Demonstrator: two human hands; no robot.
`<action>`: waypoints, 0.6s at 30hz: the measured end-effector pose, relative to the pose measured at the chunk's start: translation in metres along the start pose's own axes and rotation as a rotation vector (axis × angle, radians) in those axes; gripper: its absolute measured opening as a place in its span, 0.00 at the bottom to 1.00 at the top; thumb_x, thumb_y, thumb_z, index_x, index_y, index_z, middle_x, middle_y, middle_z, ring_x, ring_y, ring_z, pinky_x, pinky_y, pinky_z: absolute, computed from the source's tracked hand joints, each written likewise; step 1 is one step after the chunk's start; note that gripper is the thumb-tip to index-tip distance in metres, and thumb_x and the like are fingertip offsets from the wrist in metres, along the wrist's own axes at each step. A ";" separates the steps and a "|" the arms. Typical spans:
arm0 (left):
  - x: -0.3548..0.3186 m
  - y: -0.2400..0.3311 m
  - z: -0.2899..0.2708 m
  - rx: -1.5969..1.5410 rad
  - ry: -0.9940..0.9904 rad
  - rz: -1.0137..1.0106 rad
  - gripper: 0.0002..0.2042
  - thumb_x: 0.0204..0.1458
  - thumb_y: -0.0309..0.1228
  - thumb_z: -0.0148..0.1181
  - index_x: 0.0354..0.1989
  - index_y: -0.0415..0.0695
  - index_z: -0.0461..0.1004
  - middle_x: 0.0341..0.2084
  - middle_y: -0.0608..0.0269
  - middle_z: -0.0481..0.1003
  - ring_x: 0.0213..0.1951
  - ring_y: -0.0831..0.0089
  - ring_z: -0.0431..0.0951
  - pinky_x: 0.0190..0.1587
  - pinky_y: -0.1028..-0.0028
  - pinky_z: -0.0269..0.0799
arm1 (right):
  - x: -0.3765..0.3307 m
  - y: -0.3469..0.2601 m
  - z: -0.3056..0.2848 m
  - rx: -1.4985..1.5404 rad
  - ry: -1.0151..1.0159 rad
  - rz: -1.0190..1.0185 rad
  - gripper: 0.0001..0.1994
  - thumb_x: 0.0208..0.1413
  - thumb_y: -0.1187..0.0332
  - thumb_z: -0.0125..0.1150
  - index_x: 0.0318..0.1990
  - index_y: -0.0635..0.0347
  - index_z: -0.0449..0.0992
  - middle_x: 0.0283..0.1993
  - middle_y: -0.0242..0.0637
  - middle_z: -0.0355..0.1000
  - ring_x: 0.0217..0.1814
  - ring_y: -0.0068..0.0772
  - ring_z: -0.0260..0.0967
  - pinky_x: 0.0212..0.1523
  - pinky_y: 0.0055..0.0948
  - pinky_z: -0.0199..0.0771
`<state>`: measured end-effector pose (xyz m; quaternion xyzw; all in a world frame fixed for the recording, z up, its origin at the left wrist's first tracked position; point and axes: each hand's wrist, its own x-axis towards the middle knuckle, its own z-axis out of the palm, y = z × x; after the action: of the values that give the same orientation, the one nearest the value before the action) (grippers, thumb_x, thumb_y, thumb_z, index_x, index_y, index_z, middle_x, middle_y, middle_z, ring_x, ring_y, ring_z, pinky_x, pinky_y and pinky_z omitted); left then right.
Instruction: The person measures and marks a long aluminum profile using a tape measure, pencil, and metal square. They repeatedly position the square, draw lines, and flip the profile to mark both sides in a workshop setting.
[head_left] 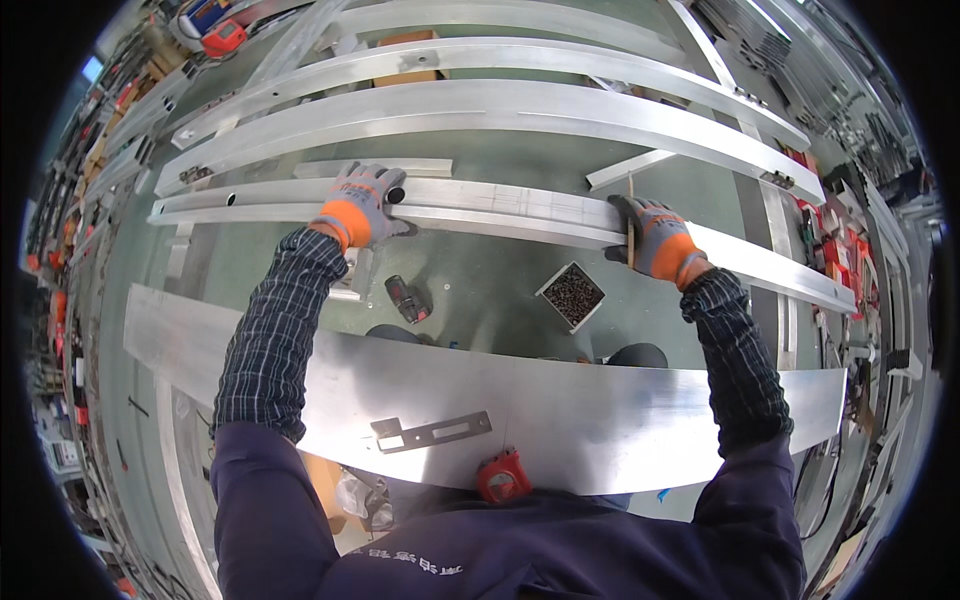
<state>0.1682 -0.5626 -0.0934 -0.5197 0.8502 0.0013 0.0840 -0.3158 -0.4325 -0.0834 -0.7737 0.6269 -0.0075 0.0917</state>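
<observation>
My left hand [362, 205], in a grey and orange work glove, wraps over a long aluminium profile [490, 198] that lies across in front of me. Beside its fingers is a round dark hole in the profile. Farther right along the same profile, my right hand [660, 240], gloved alike, is closed over it with the thumb on the near side. A thin tan stick [631, 215], pencil-like, stands out between that hand's fingers. Nearer me lies a wide bright aluminium beam [590, 410], carrying a flat slotted metal plate [440, 431] and a red tape measure [503, 476].
More aluminium beams [480, 105] lie parallel beyond the profile, on cross rails [775, 230]. Below, on the green floor, are a cordless drill [406, 299] and a square box of small dark fasteners [572, 296]. Racks and red items line the right side; tools crowd the left.
</observation>
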 end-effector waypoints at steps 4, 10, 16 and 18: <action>-0.002 0.008 -0.018 -0.050 -0.034 -0.029 0.49 0.50 0.58 0.79 0.79 0.50 0.67 0.73 0.48 0.71 0.77 0.47 0.67 0.84 0.52 0.53 | 0.001 -0.005 -0.007 -0.030 -0.086 0.089 0.45 0.54 0.40 0.78 0.75 0.53 0.71 0.65 0.50 0.78 0.70 0.58 0.74 0.75 0.48 0.70; -0.015 -0.014 0.007 -0.013 -0.036 -0.058 0.54 0.54 0.64 0.73 0.85 0.54 0.56 0.81 0.45 0.61 0.79 0.41 0.62 0.86 0.49 0.47 | 0.013 -0.011 0.006 0.101 0.039 -0.005 0.43 0.55 0.56 0.84 0.76 0.53 0.69 0.61 0.51 0.80 0.63 0.59 0.79 0.66 0.49 0.80; -0.157 0.053 -0.048 -0.739 0.164 0.257 0.48 0.46 0.44 0.86 0.77 0.45 0.70 0.67 0.47 0.77 0.70 0.42 0.73 0.75 0.52 0.67 | -0.042 -0.040 -0.004 0.482 0.478 -0.327 0.26 0.75 0.77 0.58 0.78 0.59 0.67 0.61 0.51 0.84 0.60 0.52 0.85 0.64 0.42 0.82; -0.220 0.075 -0.052 -0.686 0.087 0.348 0.48 0.43 0.46 0.87 0.75 0.45 0.72 0.69 0.48 0.75 0.72 0.44 0.71 0.77 0.49 0.63 | -0.077 -0.067 -0.018 0.613 0.315 -0.252 0.23 0.78 0.81 0.49 0.76 0.60 0.70 0.65 0.50 0.82 0.61 0.41 0.85 0.65 0.39 0.80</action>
<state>0.1921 -0.3386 -0.0173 -0.3649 0.8787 0.2780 -0.1324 -0.2694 -0.3470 -0.0471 -0.7707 0.5018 -0.3252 0.2202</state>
